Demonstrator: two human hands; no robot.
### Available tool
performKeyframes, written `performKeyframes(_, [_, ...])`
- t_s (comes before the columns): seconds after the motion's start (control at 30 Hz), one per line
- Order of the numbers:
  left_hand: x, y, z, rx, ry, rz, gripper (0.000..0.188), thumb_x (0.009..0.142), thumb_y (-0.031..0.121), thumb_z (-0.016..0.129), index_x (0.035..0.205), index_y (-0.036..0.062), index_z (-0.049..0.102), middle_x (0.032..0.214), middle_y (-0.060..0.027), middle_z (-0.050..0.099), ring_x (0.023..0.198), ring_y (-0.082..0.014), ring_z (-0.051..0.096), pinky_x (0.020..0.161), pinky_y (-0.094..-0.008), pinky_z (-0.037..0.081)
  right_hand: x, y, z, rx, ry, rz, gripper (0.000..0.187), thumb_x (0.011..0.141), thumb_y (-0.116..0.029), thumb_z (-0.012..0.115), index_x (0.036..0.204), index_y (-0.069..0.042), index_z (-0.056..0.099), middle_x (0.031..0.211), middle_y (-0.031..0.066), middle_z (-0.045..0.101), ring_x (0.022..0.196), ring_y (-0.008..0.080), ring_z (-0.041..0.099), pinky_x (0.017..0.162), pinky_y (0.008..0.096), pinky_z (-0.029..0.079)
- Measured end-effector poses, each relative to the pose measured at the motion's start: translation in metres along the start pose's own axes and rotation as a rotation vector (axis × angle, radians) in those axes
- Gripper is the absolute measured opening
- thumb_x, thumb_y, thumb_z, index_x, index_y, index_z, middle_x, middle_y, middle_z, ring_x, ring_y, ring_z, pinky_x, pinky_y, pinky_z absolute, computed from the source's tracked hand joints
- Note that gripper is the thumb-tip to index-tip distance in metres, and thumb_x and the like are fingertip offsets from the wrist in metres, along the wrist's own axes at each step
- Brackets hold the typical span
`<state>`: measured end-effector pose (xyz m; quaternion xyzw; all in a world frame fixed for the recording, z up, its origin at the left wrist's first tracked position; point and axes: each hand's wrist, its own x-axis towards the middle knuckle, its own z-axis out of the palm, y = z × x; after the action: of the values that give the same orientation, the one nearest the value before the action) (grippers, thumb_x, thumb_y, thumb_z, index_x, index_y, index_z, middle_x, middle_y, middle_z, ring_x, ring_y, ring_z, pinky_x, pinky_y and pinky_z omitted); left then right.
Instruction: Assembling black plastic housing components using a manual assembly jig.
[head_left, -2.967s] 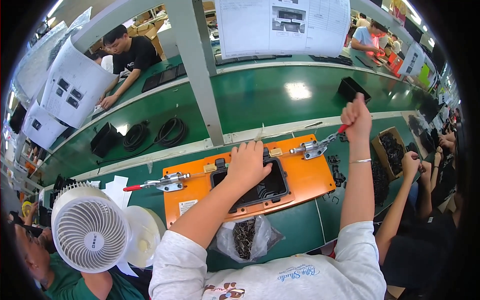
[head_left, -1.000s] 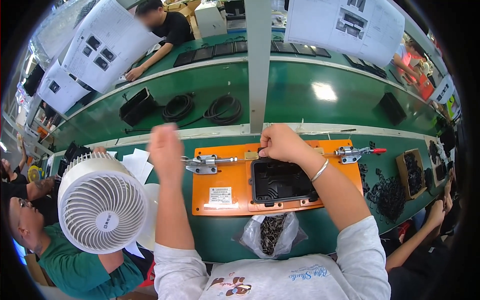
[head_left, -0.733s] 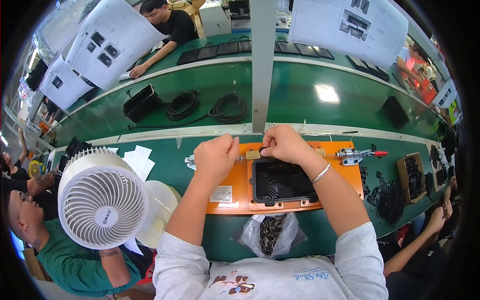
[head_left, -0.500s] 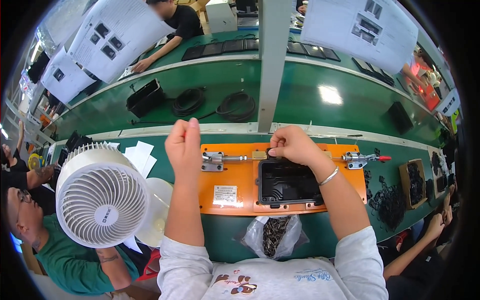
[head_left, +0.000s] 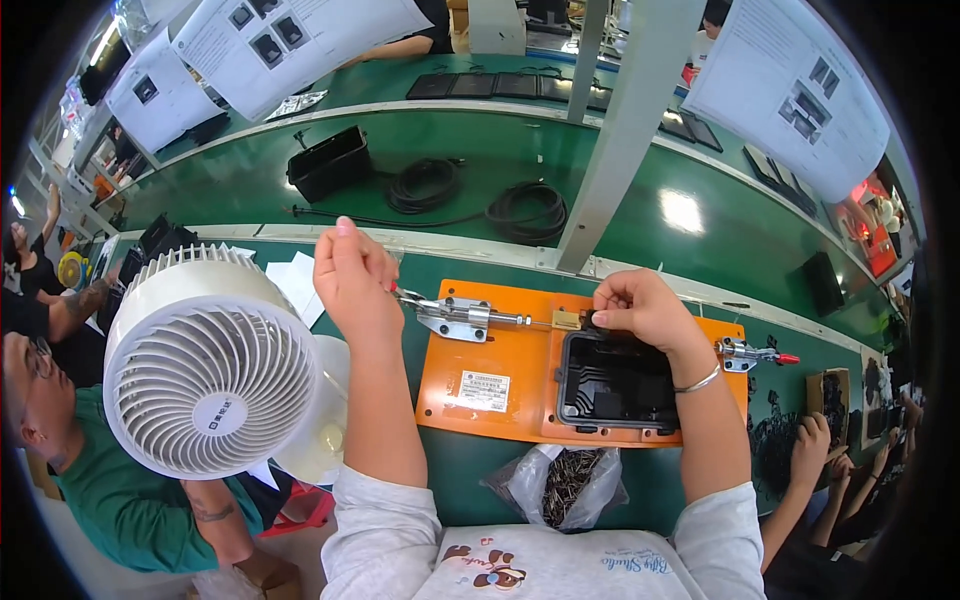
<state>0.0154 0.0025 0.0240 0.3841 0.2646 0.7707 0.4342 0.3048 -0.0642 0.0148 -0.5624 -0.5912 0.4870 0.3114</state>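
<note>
Clamp [head_left: 455, 319] work, seemingly: left hand [head_left: 358, 280] closed round the red handle [head_left: 394, 288] — right hand [head_left: 642, 312] pinching at the black box [head_left: 618, 385], contents unclear. Next calls for steady fingers.

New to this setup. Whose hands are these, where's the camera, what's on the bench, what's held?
No robot: these are a person's bare hands, seen by a wide fisheye camera on their head, so straight edges bend. On the green bench lies a flat orange plate with silver metal toggle clamps left and right and an open, black plastic box. The left hand is closed on the left clamp's red handle, mostly hidden. The right hand is at the box's upper edge; whether it grips anything is unclear. Nearby: a translucent plastic bag of small metal pieces.
</note>
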Motion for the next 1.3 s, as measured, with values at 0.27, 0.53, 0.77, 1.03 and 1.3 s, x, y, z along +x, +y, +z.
performKeyframes(0.27, [0.009, -0.008, -0.012, -0.063, 0.162, -0.040, 0.030, 0.099, 0.023, 0.043, 0.072, 0.0100, 0.037, 0.055, 0.0002, 0.036, 0.043, -0.0093, 0.031, 0.044, -0.0265, 0.028, 0.001, 0.003, -0.006, -0.001, 0.004, -0.007, 0.009, 0.076, -0.003, 0.070, 0.075, 0.000, 0.062, 0.065, -0.0018, 0.056, 0.059, 0.0050, 0.050, 0.054, 0.0203, 0.041])
performKeyframes(0.53, [0.007, -0.048, -0.058, 0.708, 0.638, -0.289, 0.044, 0.088, 0.015, 0.058, 0.126, 0.0063, 0.039, 0.126, -0.0175, 0.031, 0.097, -0.0268, 0.049, 0.075, -0.0348, 0.045, -0.002, -0.002, -0.003, -0.013, 0.244, 0.016, 0.013, 0.082, -0.010, 0.068, 0.083, 0.001, 0.061, 0.067, 0.0001, 0.057, 0.061, 0.0056, 0.051, 0.053, 0.0221, 0.043])
performKeyframes(0.77, [-0.074, 0.003, -0.005, 1.011, -0.278, 0.149, 0.021, 0.082, 0.018, 0.068, 0.082, 0.0017, 0.054, 0.085, -0.0119, 0.052, 0.081, -0.0264, 0.053, 0.074, -0.0361, 0.043, -0.098, -0.011, -0.039, -0.372, 0.535, -0.060, 0.028, 0.076, -0.018, 0.075, 0.083, 0.000, 0.056, 0.068, 0.0022, 0.056, 0.062, 0.0104, 0.054, 0.056, 0.0249, 0.044])
performKeyframes(1.03, [-0.123, 0.008, 0.046, 1.277, -0.957, -0.095, 0.041, 0.073, 0.039, 0.072, 0.062, 0.0039, 0.055, 0.062, -0.0136, 0.058, 0.058, -0.0309, 0.058, 0.054, -0.0382, 0.045, -0.134, 0.030, -0.011, -0.848, 0.597, 0.062, 0.035, 0.066, -0.026, 0.077, 0.075, -0.002, 0.053, 0.060, 0.0143, 0.057, 0.061, 0.0332, 0.060, 0.057, 0.0399, 0.047])
performKeyframes(1.3, [-0.113, 0.046, 0.051, 0.748, -0.677, 0.034, 0.026, 0.079, 0.015, 0.071, 0.066, 0.0013, 0.055, 0.061, -0.0088, 0.055, 0.055, -0.0189, 0.055, 0.051, -0.0285, 0.043, -0.125, -0.020, -0.073, -0.054, 0.691, -0.076, 0.021, 0.076, -0.011, 0.063, 0.066, -0.002, 0.046, 0.053, 0.0005, 0.042, 0.050, 0.0073, 0.045, 0.042, 0.0257, 0.036])
